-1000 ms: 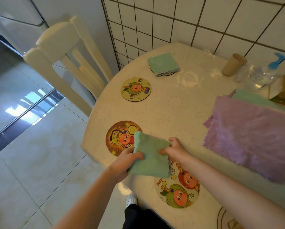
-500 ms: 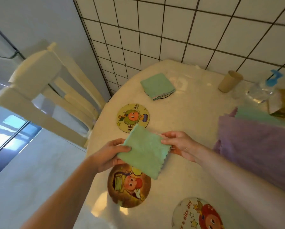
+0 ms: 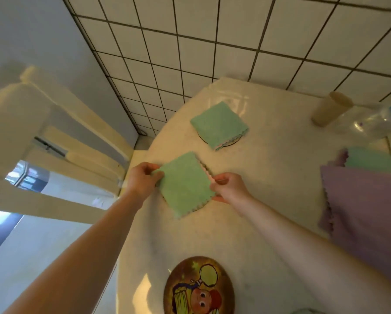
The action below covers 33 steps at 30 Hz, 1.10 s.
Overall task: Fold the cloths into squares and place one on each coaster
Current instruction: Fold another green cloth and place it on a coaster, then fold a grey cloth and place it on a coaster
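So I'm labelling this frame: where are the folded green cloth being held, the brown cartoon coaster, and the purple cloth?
held green cloth (image 3: 185, 185): head view, centre of its top face.
brown cartoon coaster (image 3: 197, 288): head view, printed face.
purple cloth (image 3: 366, 214): head view, flat middle.

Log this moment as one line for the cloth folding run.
step: placing second cloth | left hand: pinches folded green cloth | right hand: pinches same cloth | done: far green cloth on coaster | bare: cartoon coaster

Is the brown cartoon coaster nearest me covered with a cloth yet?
No, the brown coaster lies bare; both hands hold the folded green cloth farther up the table.
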Each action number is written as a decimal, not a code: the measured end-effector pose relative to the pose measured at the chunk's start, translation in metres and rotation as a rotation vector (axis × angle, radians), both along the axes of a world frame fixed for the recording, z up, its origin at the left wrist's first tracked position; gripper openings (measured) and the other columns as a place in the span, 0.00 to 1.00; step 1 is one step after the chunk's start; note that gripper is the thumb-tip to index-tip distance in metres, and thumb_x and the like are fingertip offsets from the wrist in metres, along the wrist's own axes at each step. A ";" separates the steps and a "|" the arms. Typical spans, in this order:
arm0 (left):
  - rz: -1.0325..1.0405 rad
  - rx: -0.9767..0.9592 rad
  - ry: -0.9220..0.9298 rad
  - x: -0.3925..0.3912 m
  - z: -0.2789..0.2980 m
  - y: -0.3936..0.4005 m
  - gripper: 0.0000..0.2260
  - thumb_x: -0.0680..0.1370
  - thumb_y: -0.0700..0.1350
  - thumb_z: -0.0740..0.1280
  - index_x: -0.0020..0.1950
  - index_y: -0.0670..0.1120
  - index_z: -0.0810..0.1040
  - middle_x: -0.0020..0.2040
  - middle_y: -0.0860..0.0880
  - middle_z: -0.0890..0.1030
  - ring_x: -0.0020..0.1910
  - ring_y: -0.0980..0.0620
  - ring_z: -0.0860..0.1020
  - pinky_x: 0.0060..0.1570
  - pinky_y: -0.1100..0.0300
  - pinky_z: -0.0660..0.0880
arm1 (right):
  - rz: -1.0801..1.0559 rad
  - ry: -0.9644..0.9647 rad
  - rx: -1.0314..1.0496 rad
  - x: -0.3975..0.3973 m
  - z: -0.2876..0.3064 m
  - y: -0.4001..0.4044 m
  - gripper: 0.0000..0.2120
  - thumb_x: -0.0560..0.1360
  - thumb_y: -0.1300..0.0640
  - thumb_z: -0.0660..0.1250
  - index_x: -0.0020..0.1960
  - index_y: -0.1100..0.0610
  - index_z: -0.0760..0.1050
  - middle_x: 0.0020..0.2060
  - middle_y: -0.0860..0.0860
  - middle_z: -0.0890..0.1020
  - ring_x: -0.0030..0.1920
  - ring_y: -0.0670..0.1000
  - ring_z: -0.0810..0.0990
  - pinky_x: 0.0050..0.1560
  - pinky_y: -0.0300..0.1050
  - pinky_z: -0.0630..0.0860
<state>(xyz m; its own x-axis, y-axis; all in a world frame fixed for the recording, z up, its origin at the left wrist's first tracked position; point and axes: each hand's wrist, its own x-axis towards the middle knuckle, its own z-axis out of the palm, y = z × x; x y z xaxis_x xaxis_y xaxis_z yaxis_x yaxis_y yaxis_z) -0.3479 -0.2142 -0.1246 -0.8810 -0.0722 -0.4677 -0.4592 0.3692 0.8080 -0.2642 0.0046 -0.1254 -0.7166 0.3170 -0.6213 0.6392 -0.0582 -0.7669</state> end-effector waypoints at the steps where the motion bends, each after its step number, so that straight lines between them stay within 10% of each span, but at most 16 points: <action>1: -0.017 -0.040 0.026 -0.003 -0.002 0.001 0.09 0.73 0.39 0.72 0.39 0.50 0.75 0.40 0.51 0.77 0.42 0.49 0.76 0.52 0.48 0.77 | 0.004 -0.003 0.039 -0.002 -0.004 -0.001 0.08 0.71 0.66 0.70 0.43 0.55 0.75 0.45 0.53 0.79 0.45 0.53 0.81 0.40 0.48 0.82; 8: -0.180 -0.366 0.115 -0.006 -0.012 0.001 0.06 0.75 0.43 0.71 0.49 0.46 0.77 0.48 0.48 0.78 0.46 0.48 0.76 0.42 0.59 0.68 | 0.096 -0.001 0.309 -0.008 -0.018 0.002 0.06 0.69 0.58 0.73 0.38 0.52 0.75 0.39 0.51 0.82 0.41 0.54 0.83 0.47 0.54 0.81; 14: -0.275 -0.533 0.293 0.009 0.000 0.002 0.13 0.74 0.44 0.70 0.59 0.45 0.77 0.56 0.46 0.75 0.55 0.44 0.74 0.55 0.51 0.73 | 0.139 -0.013 0.357 0.007 -0.015 0.022 0.07 0.70 0.63 0.68 0.44 0.53 0.77 0.45 0.53 0.83 0.48 0.56 0.82 0.52 0.54 0.79; 25: -0.581 -0.579 0.485 0.115 0.027 0.105 0.13 0.74 0.39 0.69 0.58 0.43 0.77 0.54 0.44 0.77 0.57 0.43 0.71 0.55 0.51 0.71 | 0.285 0.085 0.536 0.119 0.001 0.120 0.07 0.73 0.64 0.66 0.49 0.57 0.79 0.46 0.52 0.83 0.48 0.51 0.81 0.48 0.37 0.72; 33: -0.819 -0.545 0.564 0.254 0.014 0.230 0.14 0.74 0.40 0.67 0.60 0.44 0.77 0.56 0.47 0.79 0.57 0.45 0.73 0.54 0.54 0.72 | 0.385 0.290 0.685 0.249 0.014 0.231 0.07 0.73 0.65 0.65 0.49 0.57 0.77 0.42 0.53 0.82 0.43 0.54 0.81 0.45 0.49 0.78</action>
<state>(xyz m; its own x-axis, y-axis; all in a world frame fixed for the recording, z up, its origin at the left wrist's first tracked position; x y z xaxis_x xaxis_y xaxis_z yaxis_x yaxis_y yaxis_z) -0.0940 0.0157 -0.1107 -0.8317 0.5505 -0.0720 0.4611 0.7571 0.4628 -0.0152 0.2355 -0.1113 -0.9539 0.2574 -0.1544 0.2906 0.6627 -0.6902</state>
